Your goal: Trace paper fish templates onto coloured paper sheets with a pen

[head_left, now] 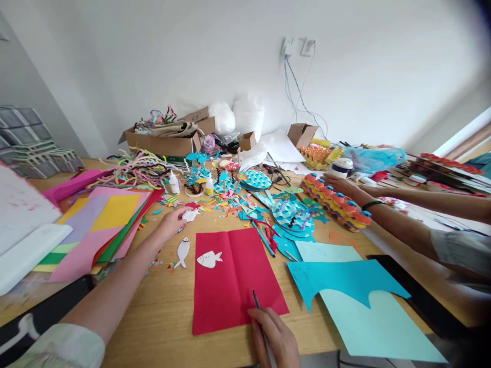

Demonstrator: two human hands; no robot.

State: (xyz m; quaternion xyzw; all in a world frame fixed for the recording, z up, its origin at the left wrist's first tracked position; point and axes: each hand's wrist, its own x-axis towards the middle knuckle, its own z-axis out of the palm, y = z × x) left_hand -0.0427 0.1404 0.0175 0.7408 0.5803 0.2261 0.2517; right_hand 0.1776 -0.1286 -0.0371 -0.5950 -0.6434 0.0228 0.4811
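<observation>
My left hand (175,223) reaches across the table, its fingers closed at the edge of a small white paper cutout (191,214). My right hand (276,337) grips a dark, slim pen (258,306), its tip over the lower right part of a red sheet of paper (226,312). The sheet has a crease down its middle. On its left half lies a white paper fish (209,259) facing left. Another white paper fish (183,252) lies on the wood, left of the sheet.
Coloured paper (111,212) is stacked at left. Paper scraps, glue bottles (174,183) and pipe cleaners (134,166) cover the back. Blue and pale green sheets (345,278) lie at right. Another person's arms (402,220) reach in from the right, beside a painted egg carton (333,202).
</observation>
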